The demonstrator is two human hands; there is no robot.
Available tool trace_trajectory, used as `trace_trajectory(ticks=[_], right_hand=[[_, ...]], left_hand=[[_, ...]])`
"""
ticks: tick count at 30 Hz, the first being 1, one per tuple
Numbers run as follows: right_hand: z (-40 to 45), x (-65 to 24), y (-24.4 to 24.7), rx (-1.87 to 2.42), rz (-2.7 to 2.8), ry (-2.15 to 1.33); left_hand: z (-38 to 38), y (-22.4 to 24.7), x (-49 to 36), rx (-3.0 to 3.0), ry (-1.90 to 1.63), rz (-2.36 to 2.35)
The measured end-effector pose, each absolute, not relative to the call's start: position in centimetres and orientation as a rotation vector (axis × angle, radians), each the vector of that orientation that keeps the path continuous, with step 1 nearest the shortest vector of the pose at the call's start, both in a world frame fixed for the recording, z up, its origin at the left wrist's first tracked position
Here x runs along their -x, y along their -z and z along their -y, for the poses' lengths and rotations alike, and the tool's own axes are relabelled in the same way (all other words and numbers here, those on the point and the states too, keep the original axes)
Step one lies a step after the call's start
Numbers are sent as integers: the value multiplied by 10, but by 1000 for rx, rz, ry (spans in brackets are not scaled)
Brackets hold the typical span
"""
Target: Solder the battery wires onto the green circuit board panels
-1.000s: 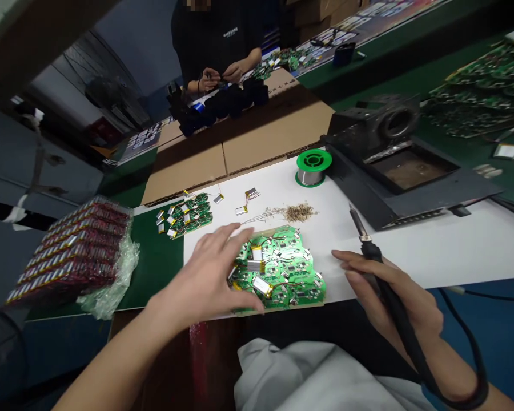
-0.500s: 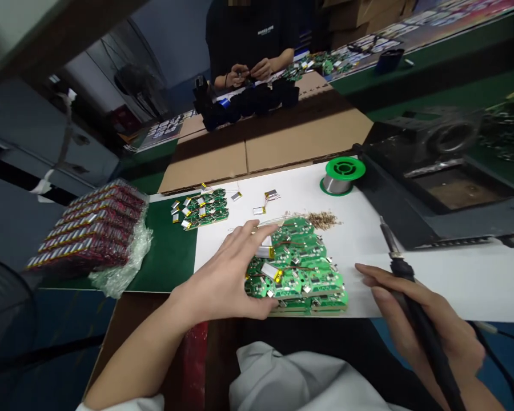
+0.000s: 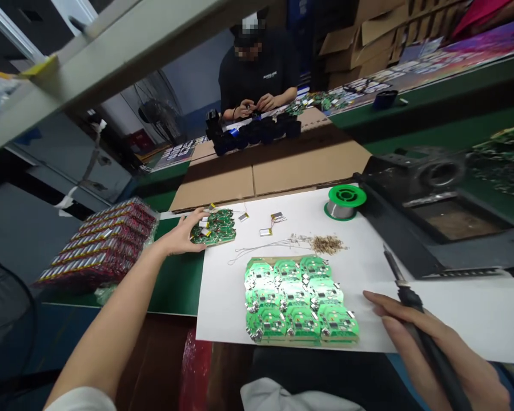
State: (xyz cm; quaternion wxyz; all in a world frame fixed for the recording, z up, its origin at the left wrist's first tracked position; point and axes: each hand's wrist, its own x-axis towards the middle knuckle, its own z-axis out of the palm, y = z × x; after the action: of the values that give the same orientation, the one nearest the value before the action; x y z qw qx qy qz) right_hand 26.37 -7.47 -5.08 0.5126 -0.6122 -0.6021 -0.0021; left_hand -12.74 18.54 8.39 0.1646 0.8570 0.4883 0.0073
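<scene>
At the far left of the white sheet, my left hand [image 3: 184, 233] spans the edge of a green circuit board panel [image 3: 223, 234] with small silver batteries [image 3: 204, 224] on it. Thumb and fingers grip it from opposite sides; how much lies underneath is hidden. My right hand [image 3: 445, 348] is closed round a black soldering iron [image 3: 420, 319], its tip pointing up and away over the sheet. In front of me lies a stack of green circuit board panels [image 3: 297, 299], no batteries on its top panel.
A solder wire spool [image 3: 345, 202] stands beside a black metal stand [image 3: 432, 211]. Brown crumbs [image 3: 326, 245], thin wires [image 3: 261, 246] and loose batteries [image 3: 266, 232] lie on the sheet. Bundled batteries [image 3: 100, 242] fill the left. Across the cardboard [image 3: 300, 165], a co-worker [image 3: 259, 74] handles small parts.
My left hand has moved from the near stack to the panel at far left. The batteries seen on the near stack's top are gone from there. My right hand still holds the iron.
</scene>
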Motion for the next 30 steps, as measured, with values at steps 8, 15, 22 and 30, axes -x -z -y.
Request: trace_trajectory(ticks=[8,15,22,30], right_hand=[[65,-263,46,1360,1467,92],[68,-267,54,1355,1513,121],[67,-260,49,1355,1481,135],[70,-261,48,1329,1455,51]], left_hand=[[-178,-64,55,-2538,-155,-1426],[-191,-34,-25,-2425,-232,-1732],[-176,-37,-30,-2451,-155,-1562],[-177,-34,-34,-2424,-116,-1612]])
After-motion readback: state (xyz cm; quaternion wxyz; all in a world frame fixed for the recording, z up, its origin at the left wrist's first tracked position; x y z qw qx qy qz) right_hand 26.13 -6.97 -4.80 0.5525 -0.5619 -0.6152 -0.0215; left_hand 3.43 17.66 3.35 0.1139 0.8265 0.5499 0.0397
